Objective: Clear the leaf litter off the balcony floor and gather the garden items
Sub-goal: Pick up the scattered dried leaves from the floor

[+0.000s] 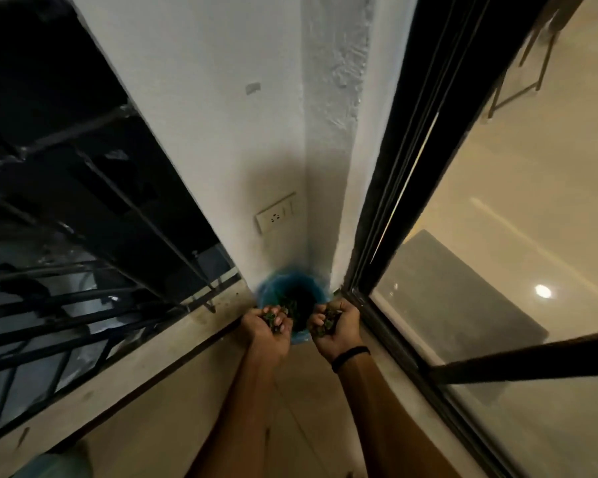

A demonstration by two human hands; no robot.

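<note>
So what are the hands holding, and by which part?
Left hand and right hand each clutch a loose handful of leaf litter, over the blue bucket.

Rough plaster wall (339, 98), glossy glass door (532, 270)

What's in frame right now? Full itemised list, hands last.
bucket: 1, blue, in the corner where the wall meets the door frame; dark leaves inside
leaf litter: 2 handfuls, green-brown, one in each hand over the bucket
wall socket: 1, white, on the wall above the bucket
railing: 1, black metal, along the left edge
sliding glass door: 1, black frame, on the right
balcony floor: 1, beige, under the forearms
wristband: 1, black, on the right wrist
left hand: 1, fingers curled round leaf litter, at the bucket's left side
right hand: 1, fingers curled round leaf litter, at the bucket's right side
</note>
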